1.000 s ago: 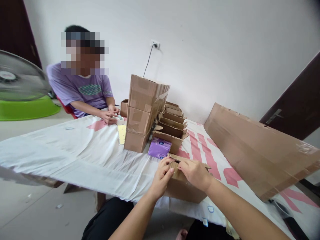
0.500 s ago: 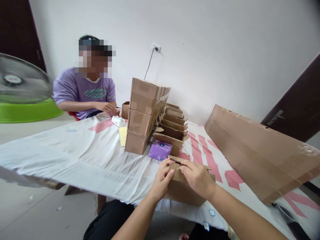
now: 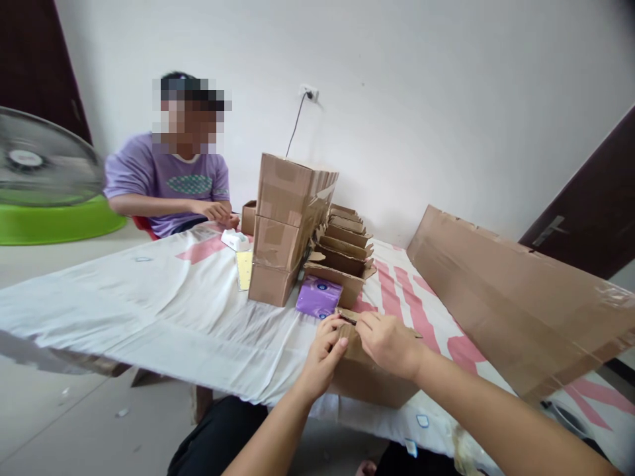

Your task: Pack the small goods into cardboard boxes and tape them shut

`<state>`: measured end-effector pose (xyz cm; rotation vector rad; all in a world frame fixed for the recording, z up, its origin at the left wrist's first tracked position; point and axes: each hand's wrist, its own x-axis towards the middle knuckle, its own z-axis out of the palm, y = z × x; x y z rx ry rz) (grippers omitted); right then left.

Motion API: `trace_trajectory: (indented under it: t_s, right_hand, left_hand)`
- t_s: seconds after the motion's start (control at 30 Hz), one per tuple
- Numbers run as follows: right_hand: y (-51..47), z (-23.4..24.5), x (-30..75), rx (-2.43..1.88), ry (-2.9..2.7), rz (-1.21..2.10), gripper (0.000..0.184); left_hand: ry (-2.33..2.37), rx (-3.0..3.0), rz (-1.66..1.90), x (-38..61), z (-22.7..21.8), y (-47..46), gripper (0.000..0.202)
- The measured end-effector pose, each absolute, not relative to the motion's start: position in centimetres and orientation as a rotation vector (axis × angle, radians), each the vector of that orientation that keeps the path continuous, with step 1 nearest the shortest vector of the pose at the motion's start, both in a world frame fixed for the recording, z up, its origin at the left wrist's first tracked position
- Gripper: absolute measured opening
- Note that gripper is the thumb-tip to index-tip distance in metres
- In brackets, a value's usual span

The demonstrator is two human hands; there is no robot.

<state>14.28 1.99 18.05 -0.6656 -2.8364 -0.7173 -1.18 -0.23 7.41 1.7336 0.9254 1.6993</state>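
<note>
A small brown cardboard box (image 3: 370, 380) sits at the near edge of the table, right in front of me. My left hand (image 3: 321, 357) holds its left end, thumb on the near side and fingers over the far corner. With curled fingers, my right hand (image 3: 389, 342) grips the top flap near that same end; the fingertips are partly hidden. Just beyond the box lies a purple printed soft pack (image 3: 317, 296), touching or close to a row of open cardboard boxes (image 3: 347, 254).
Stacked closed boxes (image 3: 275, 238) stand left of the open row. A large cardboard sheet (image 3: 516, 304) leans along the right, beside a tape dispenser (image 3: 565, 418). Across the cloth-covered table (image 3: 173, 324) sits a person (image 3: 186, 178). A fan (image 3: 44, 165) is at far left.
My right hand has curled its fingers more and shifted slightly left and up on the box's flap. My left hand stays almost where it was.
</note>
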Motion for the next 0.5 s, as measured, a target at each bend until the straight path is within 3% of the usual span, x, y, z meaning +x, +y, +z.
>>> trace_trajectory:
  t_s: [0.23,0.5]
  right_hand:
    - [1.3,18.5,15.4,-0.767,-2.695,-0.368,0.016]
    - [1.4,17.2,14.6,-0.595,-2.813,-0.764,0.019]
  left_hand:
    - [0.920,1.709,1.713,-1.1,7.3,-0.1,0.033]
    - [0.922,1.722,1.701,-1.0,7.2,-0.1,0.035]
